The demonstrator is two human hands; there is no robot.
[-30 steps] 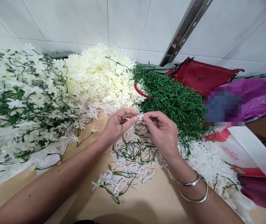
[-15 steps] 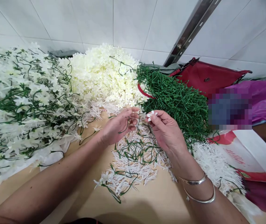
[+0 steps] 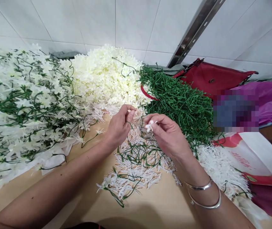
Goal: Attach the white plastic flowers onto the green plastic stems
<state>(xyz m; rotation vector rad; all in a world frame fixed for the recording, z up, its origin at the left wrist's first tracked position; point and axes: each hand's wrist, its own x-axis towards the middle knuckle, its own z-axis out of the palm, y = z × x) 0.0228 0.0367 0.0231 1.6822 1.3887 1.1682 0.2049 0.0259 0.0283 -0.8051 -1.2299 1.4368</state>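
My right hand (image 3: 170,135) pinches a small white artificial flower (image 3: 149,126) between thumb and fingertips. Facing it across a short gap, my left hand (image 3: 121,124) is closed, thumb against the curled fingers. Part of a thin green plastic stem (image 3: 129,124) shows at that thumb; the rest is hidden in the hand. Whatever is at its fingertips is too small to make out. Under both hands lie loose white stamens (image 3: 147,175), with several curved green stems (image 3: 140,154) on top.
Finished-looking white flowers on stems (image 3: 26,105) are heaped at left, cream petals (image 3: 104,76) behind. Green stems (image 3: 179,98) form a pile at right, before a red bag (image 3: 219,78). More white stamens (image 3: 222,168) lie beside a red-and-white bag (image 3: 243,152). A tiled wall (image 3: 136,25) stands behind.
My left hand has turned over and its fingers have closed. My right hand has tilted the white flower and brought it slightly left and down.
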